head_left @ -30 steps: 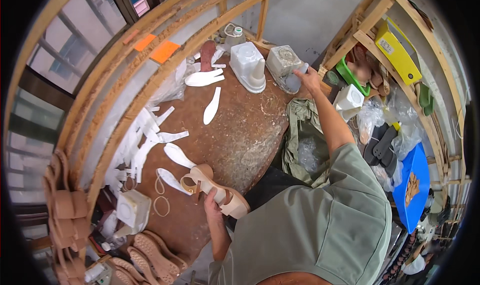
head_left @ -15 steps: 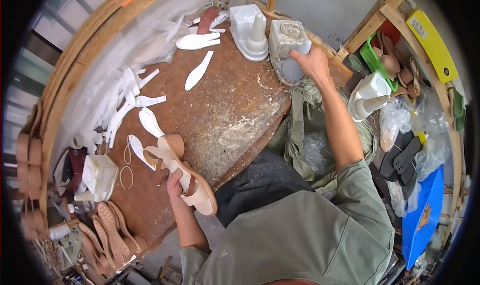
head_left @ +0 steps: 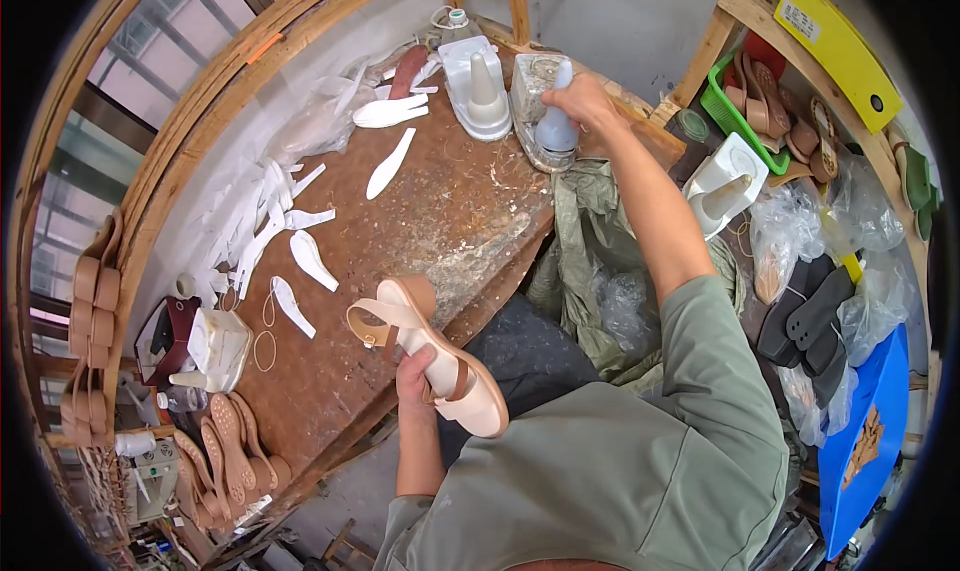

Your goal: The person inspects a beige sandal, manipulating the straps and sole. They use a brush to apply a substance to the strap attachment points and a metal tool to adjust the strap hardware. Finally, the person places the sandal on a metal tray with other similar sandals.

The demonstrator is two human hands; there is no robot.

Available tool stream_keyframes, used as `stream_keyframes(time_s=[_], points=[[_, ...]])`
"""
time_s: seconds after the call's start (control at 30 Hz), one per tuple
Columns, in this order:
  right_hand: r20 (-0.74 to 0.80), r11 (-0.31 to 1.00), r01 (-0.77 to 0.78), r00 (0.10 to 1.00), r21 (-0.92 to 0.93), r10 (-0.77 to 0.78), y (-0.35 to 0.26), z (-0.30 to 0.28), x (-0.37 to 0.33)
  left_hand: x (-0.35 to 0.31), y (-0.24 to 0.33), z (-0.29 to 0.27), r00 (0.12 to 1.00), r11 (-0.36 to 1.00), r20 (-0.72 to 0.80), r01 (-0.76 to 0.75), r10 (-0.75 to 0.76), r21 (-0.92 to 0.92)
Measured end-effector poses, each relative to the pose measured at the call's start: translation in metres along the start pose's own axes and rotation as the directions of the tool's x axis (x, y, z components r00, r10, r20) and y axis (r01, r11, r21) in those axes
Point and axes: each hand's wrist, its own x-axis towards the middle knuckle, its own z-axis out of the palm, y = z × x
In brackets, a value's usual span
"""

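My left hand (head_left: pixel 413 373) is closed around the middle of a beige heeled sandal (head_left: pixel 470 408), above the near edge of the brown work table (head_left: pixel 440 231). The sandal has a block heel, a brown strap and a tan ankle strap with a buckle. At the far right of the table, my right hand (head_left: pixel 583 101) grips a grey-blue cone-shaped bottle (head_left: pixel 555 133) with a narrow top. It stands upright at a dirty white container (head_left: pixel 528 74). Just left of that, a similar white container with a pale cone (head_left: pixel 484 91) stands on the table.
White insole-shaped pieces (head_left: pixel 313 259) and strips lie across the table's left and back. Several beige soles (head_left: pixel 228 446) stand at the lower left. On the right are a green basket (head_left: pixel 735 106) of shoe parts, dark soles (head_left: pixel 805 321), plastic bags and a blue tray (head_left: pixel 880 401).
My left hand has moved right with the sandal and turned it slightly. My right hand has shifted from the side of the white container onto the grey-blue cone-shaped bottle. The view has shifted too.
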Motion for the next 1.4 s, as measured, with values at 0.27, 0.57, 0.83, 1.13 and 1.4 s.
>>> stream_keyframes(time_s=[0.27,0.57,0.83,1.13,1.4], points=[[-0.020,0.999,0.033,0.999,-0.022,-0.033,-0.005,0.005,0.029,-0.005,0.001,0.001,0.995,0.999,-0.100,-0.026,0.021,-0.044],[-0.003,0.995,0.046,0.999,0.086,-0.046,-0.003,-0.018,0.033,0.020,0.008,0.029,0.998,1.000,-0.070,-0.007,0.008,0.008],[-0.330,0.985,0.133,0.940,0.112,-0.089,0.022,-0.070,0.068,0.016,-0.010,0.026,0.987,0.990,-0.074,0.140,-0.141,-0.016],[-0.474,0.995,0.098,0.874,-0.036,-0.103,0.119,0.029,0.100,0.011,-0.001,0.044,0.972,0.985,-0.167,0.173,-0.168,0.018],[-0.408,0.477,0.366,0.913,0.799,-0.019,0.061,0.010,-0.060,0.024,0.032,0.077,0.983,0.966,0.014,-0.182,0.183,0.183]])
